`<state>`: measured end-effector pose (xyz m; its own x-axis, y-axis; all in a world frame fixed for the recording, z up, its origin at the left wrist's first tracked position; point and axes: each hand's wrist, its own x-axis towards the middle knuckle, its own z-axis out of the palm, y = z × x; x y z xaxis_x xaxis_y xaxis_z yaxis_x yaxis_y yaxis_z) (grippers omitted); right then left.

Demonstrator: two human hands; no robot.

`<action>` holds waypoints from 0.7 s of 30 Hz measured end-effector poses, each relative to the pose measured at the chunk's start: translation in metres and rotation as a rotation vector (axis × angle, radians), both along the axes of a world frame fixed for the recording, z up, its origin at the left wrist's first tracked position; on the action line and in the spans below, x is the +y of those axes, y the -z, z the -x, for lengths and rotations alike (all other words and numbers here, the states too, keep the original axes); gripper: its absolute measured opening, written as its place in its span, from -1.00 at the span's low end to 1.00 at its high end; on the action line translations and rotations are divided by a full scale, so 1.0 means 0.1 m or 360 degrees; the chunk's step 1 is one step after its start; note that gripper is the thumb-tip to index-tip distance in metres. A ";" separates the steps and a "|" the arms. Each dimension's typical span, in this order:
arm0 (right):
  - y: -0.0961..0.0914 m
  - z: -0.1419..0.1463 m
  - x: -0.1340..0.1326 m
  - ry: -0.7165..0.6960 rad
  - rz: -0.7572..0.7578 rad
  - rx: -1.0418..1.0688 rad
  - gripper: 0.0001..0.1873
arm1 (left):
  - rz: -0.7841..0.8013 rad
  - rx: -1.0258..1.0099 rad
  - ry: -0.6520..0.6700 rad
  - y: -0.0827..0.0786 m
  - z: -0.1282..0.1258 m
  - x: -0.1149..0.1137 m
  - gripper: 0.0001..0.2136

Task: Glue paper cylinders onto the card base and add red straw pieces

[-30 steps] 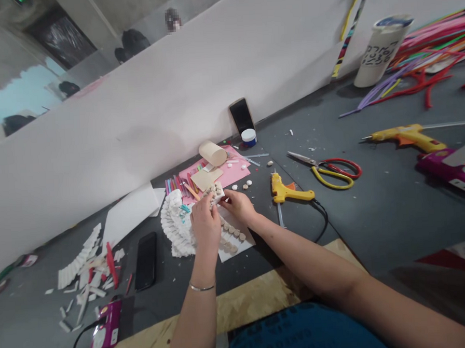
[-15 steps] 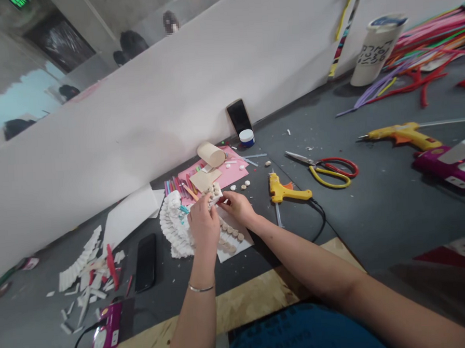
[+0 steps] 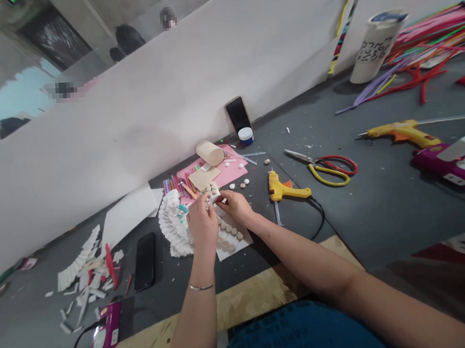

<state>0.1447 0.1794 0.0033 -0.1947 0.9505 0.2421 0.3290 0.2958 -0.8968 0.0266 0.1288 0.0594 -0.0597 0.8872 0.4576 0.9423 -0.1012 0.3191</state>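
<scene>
My left hand (image 3: pixel 202 223) is closed round a small white piece studded with little round tan discs (image 3: pixel 211 192), held just above the table. My right hand (image 3: pixel 236 205) pinches the same piece from the right side. Under both hands lies a white sheet (image 3: pixel 231 236) with a row of tan discs on it. A fan of white folded paper strips (image 3: pixel 172 225) sits just left of my left hand. A silver bangle circles my left wrist.
A small yellow glue gun (image 3: pixel 285 189) lies right of my hands, red-and-yellow scissors (image 3: pixel 328 168) farther right. A pink sheet with a cardboard tube (image 3: pixel 211 152) lies behind. A black phone (image 3: pixel 145 260) and white strips (image 3: pixel 81 270) lie left. Another glue gun (image 3: pixel 404 131) and pipe cleaners (image 3: pixel 424 44) are far right.
Both hands keep hold of the disc-covered piece and have barely shifted; the view has drifted slightly.
</scene>
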 end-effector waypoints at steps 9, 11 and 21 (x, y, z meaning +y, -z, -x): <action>0.07 0.01 0.01 0.0019 0.0028 0.0053 -0.95 | 0.0023 -0.0013 -0.0002 0.02 0.01 0.00 -0.64; 0.08 0.01 0.01 0.0015 0.0036 0.0071 -0.96 | 0.0002 -0.0005 0.0006 0.02 0.00 0.01 -0.64; 0.13 -0.01 0.02 -0.0016 0.0008 0.0174 -0.90 | -0.0037 -0.0011 0.0060 0.04 0.01 0.04 -0.64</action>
